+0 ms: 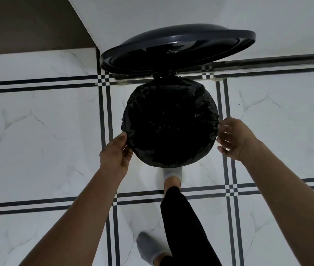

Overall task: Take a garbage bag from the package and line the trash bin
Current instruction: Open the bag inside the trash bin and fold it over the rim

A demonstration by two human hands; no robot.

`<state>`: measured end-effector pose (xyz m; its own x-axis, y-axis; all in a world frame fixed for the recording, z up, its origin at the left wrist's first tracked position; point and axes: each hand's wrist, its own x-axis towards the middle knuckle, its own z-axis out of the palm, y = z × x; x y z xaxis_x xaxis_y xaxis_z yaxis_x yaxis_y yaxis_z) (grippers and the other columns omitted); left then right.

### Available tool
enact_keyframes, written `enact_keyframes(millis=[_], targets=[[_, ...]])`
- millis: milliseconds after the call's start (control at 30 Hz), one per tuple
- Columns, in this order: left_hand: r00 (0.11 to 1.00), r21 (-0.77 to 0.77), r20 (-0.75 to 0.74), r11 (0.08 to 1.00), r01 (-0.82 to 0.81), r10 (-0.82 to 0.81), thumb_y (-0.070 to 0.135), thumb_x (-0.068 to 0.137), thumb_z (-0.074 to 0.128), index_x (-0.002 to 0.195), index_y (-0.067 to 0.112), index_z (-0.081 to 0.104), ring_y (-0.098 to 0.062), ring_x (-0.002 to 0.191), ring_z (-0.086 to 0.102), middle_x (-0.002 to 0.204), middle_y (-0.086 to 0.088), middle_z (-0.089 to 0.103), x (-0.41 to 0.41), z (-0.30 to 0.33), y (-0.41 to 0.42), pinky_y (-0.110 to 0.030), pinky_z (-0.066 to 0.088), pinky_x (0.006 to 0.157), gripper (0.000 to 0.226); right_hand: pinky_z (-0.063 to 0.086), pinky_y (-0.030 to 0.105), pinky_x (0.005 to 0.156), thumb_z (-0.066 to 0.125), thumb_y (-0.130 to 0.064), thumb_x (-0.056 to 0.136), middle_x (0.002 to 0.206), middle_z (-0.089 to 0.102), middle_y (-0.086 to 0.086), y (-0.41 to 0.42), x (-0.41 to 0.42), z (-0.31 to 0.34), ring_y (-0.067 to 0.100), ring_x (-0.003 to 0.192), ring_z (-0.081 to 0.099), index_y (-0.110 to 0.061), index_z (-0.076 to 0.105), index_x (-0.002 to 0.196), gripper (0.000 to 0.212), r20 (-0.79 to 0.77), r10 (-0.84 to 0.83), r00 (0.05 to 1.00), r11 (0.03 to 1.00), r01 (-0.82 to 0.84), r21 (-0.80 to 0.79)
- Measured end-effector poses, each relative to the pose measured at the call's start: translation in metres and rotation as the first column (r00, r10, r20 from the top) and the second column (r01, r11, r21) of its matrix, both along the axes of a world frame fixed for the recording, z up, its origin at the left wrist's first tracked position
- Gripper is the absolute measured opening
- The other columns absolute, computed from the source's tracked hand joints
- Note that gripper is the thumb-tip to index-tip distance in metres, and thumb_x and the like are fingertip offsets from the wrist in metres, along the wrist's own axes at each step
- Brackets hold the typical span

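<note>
A round trash bin stands on the floor with its dark lid (177, 48) raised toward the wall. A black garbage bag (170, 123) covers the bin's mouth and is folded over the rim all around. My left hand (116, 152) is at the bin's lower left rim, thumb and fingers pinching the bag's edge. My right hand (233, 139) hovers at the right rim with its fingers spread, just touching or just off the bag. The bag package is not in view.
White marble-look floor tiles (42, 135) with black grid lines surround the bin. A white wall (171, 12) rises behind it. My right foot in a grey sock (172, 174) is pressed against the bin's front base; my other foot (149, 248) is further back.
</note>
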<state>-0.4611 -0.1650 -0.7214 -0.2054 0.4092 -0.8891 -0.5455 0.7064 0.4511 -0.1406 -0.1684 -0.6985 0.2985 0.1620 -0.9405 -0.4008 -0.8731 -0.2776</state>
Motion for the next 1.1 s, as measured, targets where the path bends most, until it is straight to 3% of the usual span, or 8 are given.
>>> enact_keyframes(millis=[100, 433, 567, 633, 700, 833, 967, 1100], targets=[[0.997, -0.040, -0.077, 0.999, -0.024, 0.021, 0.008, 0.088, 0.079, 0.105, 0.007, 0.076, -0.021, 0.095, 0.078, 0.106, -0.008, 0.080, 0.004, 0.001, 0.004, -0.031, 0.063, 0.081, 0.018, 0.049, 0.031, 0.076, 0.073, -0.038, 0.083, 0.080, 0.068, -0.005, 0.003, 0.002, -0.002, 0.014, 0.072, 0.058, -0.024, 0.072, 0.090, 0.015, -0.008, 0.019, 1.000, 1.000, -0.019, 0.008], [0.970, -0.020, -0.239, 0.998, -0.058, 0.051, -0.001, 0.084, 0.079, 0.098, 0.004, 0.076, -0.020, 0.084, 0.078, 0.101, -0.011, 0.080, 0.014, 0.003, 0.010, -0.029, 0.063, 0.077, 0.015, 0.056, 0.027, 0.068, 0.067, -0.001, 0.087, 0.087, 0.070, 0.005, 0.008, 0.005, -0.013, 0.016, 0.073, 0.065, -0.008, 0.073, 0.102, 0.017, 0.130, -0.051, 0.990, 0.996, 0.041, 0.078], [0.983, -0.131, -0.172, 0.988, -0.083, 0.060, 0.009, 0.086, 0.078, 0.097, 0.014, 0.078, -0.012, 0.079, 0.075, 0.093, 0.000, 0.081, 0.017, 0.009, 0.011, -0.021, 0.054, 0.065, 0.012, 0.056, 0.026, 0.056, 0.065, 0.006, 0.082, 0.084, 0.071, 0.009, 0.010, 0.007, -0.018, 0.018, 0.066, 0.066, -0.004, 0.070, 0.104, 0.025, 0.099, -0.128, 0.987, 0.990, 0.123, 0.062], [0.998, -0.163, -0.038, 0.985, -0.056, 0.050, 0.013, 0.092, 0.068, 0.093, 0.016, 0.073, -0.008, 0.063, 0.065, 0.073, 0.006, 0.076, 0.023, 0.015, 0.013, -0.020, 0.039, 0.056, 0.006, 0.058, 0.027, 0.058, 0.067, 0.007, 0.080, 0.088, 0.073, 0.012, 0.009, 0.007, -0.019, 0.020, 0.070, 0.068, -0.001, 0.070, 0.104, 0.026, 0.122, -0.123, 0.985, 0.990, 0.115, 0.076], [0.996, -0.153, 0.072, 0.987, -0.041, 0.052, 0.009, 0.098, 0.058, 0.082, 0.015, 0.067, -0.008, 0.050, 0.058, 0.058, 0.006, 0.069, 0.025, 0.017, 0.012, -0.020, 0.035, 0.052, 0.019, 0.059, 0.026, 0.058, 0.068, 0.007, 0.080, 0.087, 0.073, 0.011, 0.008, 0.006, -0.017, 0.016, 0.063, 0.069, -0.001, 0.071, 0.103, 0.024, 0.130, -0.113, 0.985, 0.991, 0.103, 0.086], [0.987, -0.162, 0.134, 0.985, -0.067, 0.089, 0.005, 0.097, 0.059, 0.092, 0.014, 0.072, -0.011, 0.065, 0.064, 0.068, 0.003, 0.073, 0.017, 0.018, 0.013, -0.021, 0.043, 0.063, 0.017, 0.058, 0.023, 0.055, 0.063, 0.007, 0.085, 0.085, 0.073, 0.005, 0.013, 0.002, -0.007, 0.013, 0.061, 0.070, -0.005, 0.071, 0.097, 0.018, 0.142, -0.071, 0.987, 0.992, 0.055, 0.114], [0.997, -0.154, 0.056, 0.987, -0.041, 0.050, 0.003, 0.096, 0.058, 0.101, 0.015, 0.076, -0.011, 0.071, 0.069, 0.089, 0.000, 0.077, 0.014, 0.017, 0.016, -0.022, 0.052, 0.067, 0.021, 0.055, 0.026, 0.066, 0.056, 0.000, 0.083, 0.087, 0.073, 0.003, 0.020, 0.000, 0.000, 0.016, 0.073, 0.070, -0.009, 0.066, 0.102, 0.024, 0.128, -0.072, 0.989, 0.991, 0.056, 0.125], [0.999, -0.164, -0.023, 0.985, -0.049, 0.046, 0.006, 0.094, 0.061, 0.111, 0.012, 0.075, -0.009, 0.068, 0.069, 0.094, -0.001, 0.077, 0.017, 0.019, 0.016, -0.022, 0.055, 0.072, 0.022, 0.052, 0.027, 0.069, 0.056, -0.012, 0.083, 0.077, 0.066, 0.000, 0.022, -0.003, 0.005, 0.016, 0.066, 0.063, -0.014, 0.065, 0.094, 0.014, 0.069, -0.059, 0.996, 0.992, 0.051, 0.111]])
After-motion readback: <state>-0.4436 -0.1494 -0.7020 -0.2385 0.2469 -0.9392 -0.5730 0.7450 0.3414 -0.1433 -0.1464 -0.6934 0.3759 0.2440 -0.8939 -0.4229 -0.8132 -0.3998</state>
